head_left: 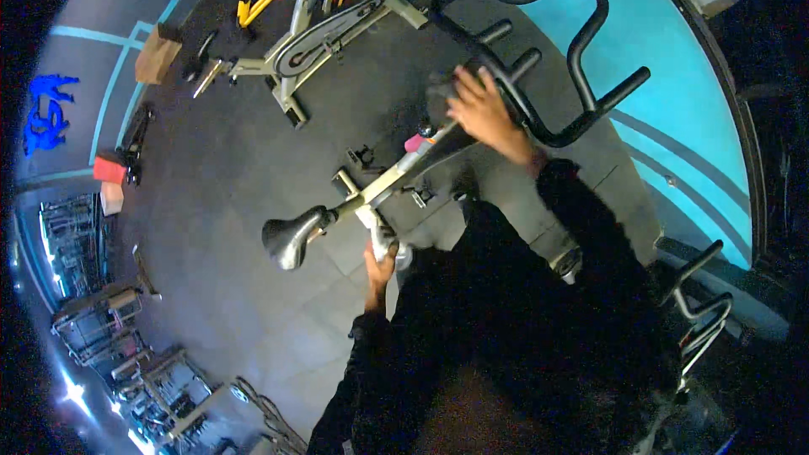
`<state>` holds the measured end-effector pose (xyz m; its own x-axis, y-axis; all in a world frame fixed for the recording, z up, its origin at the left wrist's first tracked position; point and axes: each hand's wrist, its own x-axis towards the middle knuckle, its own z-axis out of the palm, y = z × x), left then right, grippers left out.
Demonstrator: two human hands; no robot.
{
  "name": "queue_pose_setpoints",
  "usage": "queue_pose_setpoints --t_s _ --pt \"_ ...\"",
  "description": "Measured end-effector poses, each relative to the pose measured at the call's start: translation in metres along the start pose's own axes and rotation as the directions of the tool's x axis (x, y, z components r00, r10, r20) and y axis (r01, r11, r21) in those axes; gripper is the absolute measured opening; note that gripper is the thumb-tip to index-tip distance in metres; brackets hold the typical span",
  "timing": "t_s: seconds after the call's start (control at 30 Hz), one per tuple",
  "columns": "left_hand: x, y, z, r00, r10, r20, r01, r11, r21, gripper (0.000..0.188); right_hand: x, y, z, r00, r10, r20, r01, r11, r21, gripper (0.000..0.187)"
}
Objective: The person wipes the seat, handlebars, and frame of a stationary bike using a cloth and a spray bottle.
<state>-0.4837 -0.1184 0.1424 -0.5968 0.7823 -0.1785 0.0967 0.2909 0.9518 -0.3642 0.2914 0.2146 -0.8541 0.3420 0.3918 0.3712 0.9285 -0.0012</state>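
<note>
An exercise bike (394, 175) stands before me, its black saddle (291, 236) at left and black handlebar (581, 42) at upper right. My right hand (487, 116) lies over the front of its frame, below the handlebar, fingers stretched and apart. A dark, blurred shape beside those fingertips cannot be made out. Near the saddle, my left hand (381, 268) is closed around a whitish, bottle-like thing (383, 240), partly hidden by the fingers. A pink patch (414, 143) shows on the bike's frame.
Another exercise bike (329, 42) stands beyond, with a yellow frame (253, 4) behind it. More handlebars (704, 295) rise at lower right. Gym machines (160, 388) line the lower left. Boxes (158, 55) sit by the left wall; a turquoise wall (674, 101) bounds the right.
</note>
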Motion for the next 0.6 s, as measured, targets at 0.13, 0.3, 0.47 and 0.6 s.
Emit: queue_pose_setpoints --t_s 0.13,0.3,0.47,0.6 --pt "0.019 0.063 0.032 0.982 -0.026 -0.190 0.021 0.999 -0.024 0.035 0.023 0.045 -0.027 0.960 0.219 -0.174 -0.222 0.975 0.003 0.024" --pt "0.013 0.086 0.052 0.965 -0.032 -0.260 0.057 0.994 0.090 0.032 0.010 -0.050 0.031 0.958 0.259 -0.122 -0.248 0.964 0.098 0.027" --pt "-0.002 0.085 0.053 0.984 0.000 -0.178 0.020 0.994 0.111 0.033 -0.034 -0.031 0.042 0.971 -0.241 0.002 0.240 0.969 0.064 0.024" --pt "-0.024 0.064 0.065 0.951 -0.116 -0.286 0.101 0.993 -0.065 0.034 -0.018 0.001 -0.060 0.985 -0.008 0.172 -0.036 0.967 0.252 0.021"
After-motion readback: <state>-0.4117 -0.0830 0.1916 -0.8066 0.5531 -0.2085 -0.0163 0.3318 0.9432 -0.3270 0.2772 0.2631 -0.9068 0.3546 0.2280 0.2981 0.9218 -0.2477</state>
